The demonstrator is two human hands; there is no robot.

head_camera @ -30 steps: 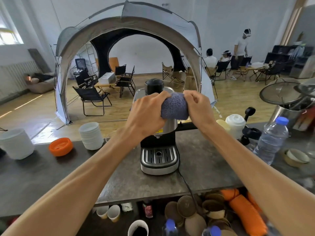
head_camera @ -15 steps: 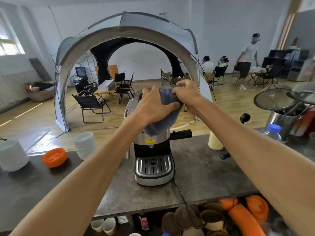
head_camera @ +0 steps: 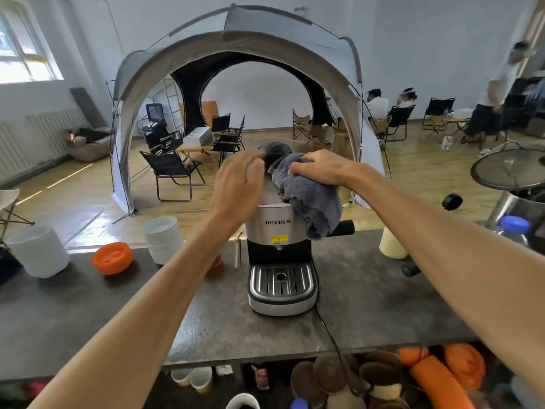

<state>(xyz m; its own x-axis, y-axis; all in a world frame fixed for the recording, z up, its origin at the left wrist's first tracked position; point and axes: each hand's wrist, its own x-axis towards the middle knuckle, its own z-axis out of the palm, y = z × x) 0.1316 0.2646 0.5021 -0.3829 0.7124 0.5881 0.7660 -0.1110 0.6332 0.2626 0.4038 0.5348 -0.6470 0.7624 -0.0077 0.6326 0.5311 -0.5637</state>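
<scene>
A silver and black coffee machine (head_camera: 279,228) stands on the dark stone counter (head_camera: 383,305), its drip tray facing me. My right hand (head_camera: 320,168) grips a grey fluffy cloth (head_camera: 309,203) and holds it on the machine's top right, beside the black cap (head_camera: 275,149). The cloth hangs down over the machine's right shoulder, above the black handle (head_camera: 345,227). My left hand (head_camera: 239,187) lies against the machine's upper left side. Its fingers reach up to the cap and are off the cloth; they are blurred.
Left of the machine stand a stack of white bowls (head_camera: 163,240), an orange bowl (head_camera: 112,258) and a larger white stack (head_camera: 38,252). To the right are a cream cup (head_camera: 392,246), a water bottle (head_camera: 514,228) and a lidded steel pot (head_camera: 510,178). A power cord (head_camera: 330,335) runs over the front edge.
My left hand has let go of the cloth and shifted to the machine's left side. My right hand has carried the cloth to the right, so the cap and front panel now show.
</scene>
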